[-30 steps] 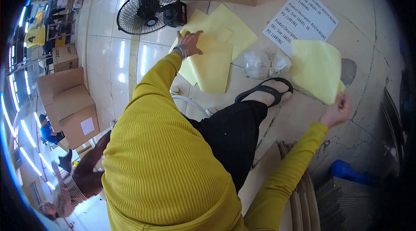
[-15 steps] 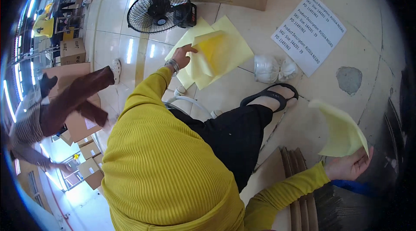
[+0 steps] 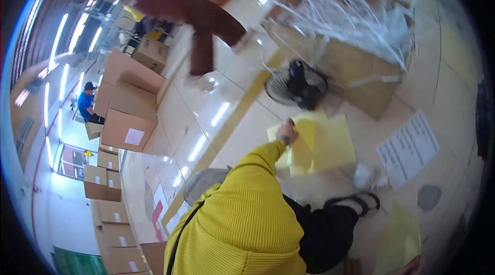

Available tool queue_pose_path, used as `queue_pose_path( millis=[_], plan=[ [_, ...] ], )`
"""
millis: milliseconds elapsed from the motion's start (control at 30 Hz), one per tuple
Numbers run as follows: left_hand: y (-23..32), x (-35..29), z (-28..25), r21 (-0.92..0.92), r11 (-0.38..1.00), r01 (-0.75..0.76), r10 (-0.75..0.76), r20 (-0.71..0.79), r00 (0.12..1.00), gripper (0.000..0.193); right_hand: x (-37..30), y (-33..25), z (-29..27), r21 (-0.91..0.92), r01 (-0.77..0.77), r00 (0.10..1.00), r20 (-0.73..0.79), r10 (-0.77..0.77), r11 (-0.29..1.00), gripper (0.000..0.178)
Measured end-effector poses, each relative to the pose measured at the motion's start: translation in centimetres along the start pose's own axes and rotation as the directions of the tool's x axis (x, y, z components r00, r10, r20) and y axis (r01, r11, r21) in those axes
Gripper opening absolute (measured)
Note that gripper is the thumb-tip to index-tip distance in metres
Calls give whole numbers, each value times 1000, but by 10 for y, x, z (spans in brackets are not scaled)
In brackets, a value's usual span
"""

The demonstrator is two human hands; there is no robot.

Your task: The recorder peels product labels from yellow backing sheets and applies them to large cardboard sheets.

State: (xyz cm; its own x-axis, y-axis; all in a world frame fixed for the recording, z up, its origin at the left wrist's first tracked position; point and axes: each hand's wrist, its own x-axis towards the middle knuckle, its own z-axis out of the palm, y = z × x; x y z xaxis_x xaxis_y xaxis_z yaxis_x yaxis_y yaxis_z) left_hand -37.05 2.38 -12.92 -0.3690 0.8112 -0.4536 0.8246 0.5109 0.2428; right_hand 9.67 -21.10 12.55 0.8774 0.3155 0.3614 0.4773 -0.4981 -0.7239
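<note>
My left hand [image 3: 287, 131] is closed at the upper edge of a curled yellow paper sheet [image 3: 300, 143]; its fingers are slightly blurred. Beneath that lie more yellow sheets [image 3: 332, 143], flat on the tiled floor. At the lower right, my right hand [image 3: 415, 265] grips the bottom end of another yellow paper sheet [image 3: 397, 241], which stands up from it. Only part of this hand shows near the picture's rim. A white printed sheet [image 3: 408, 148] lies to the right of the yellow ones, with a small white wrapped bundle [image 3: 364, 176] beside it.
A black fan [image 3: 298, 85] stands behind the yellow sheets. Beyond it is a large carton [image 3: 356, 71] heaped with clear plastic. My sandalled foot [image 3: 361, 204] rests near the bundle. Another person [image 3: 201, 17] walks at upper left, past cardboard boxes [image 3: 129, 112]; someone in blue [image 3: 86, 102] is farther back.
My view has swung left, so the floor things appear farther right and lower. The walking person has moved past the open boxes. Both hands stay with their yellow sheets.
</note>
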Motion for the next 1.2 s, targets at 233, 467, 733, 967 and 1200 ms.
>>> queue_pose_path(
  millis=[233, 467, 733, 967, 1200],
  plan=[
    [75, -85, -101, -95, 691, -716, 722, 119, 681, 55, 20, -40, -93, -34, 16, 993, 117, -12, 999, 32],
    [192, -174, -165, -697, 248, -673, 859, -164, 485, 24, 32, -46, -169, 477, 86, 993, 29, -114, 875, 38],
    [233, -252, -273, -616, -123, -778, 820, -505, 270, 12, -11, -64, -217, 455, 204, 979, -85, -185, 867, 34],
    [221, -274, -317, -406, 62, -912, 854, -451, 259, 34, -61, -61, -234, 385, 236, 965, -201, -169, 892, 31],
    [216, -311, -325, -654, -100, -750, 968, -239, 80, 29, -75, -65, -191, 376, 248, 968, -129, -215, 893, 28]
  ],
)
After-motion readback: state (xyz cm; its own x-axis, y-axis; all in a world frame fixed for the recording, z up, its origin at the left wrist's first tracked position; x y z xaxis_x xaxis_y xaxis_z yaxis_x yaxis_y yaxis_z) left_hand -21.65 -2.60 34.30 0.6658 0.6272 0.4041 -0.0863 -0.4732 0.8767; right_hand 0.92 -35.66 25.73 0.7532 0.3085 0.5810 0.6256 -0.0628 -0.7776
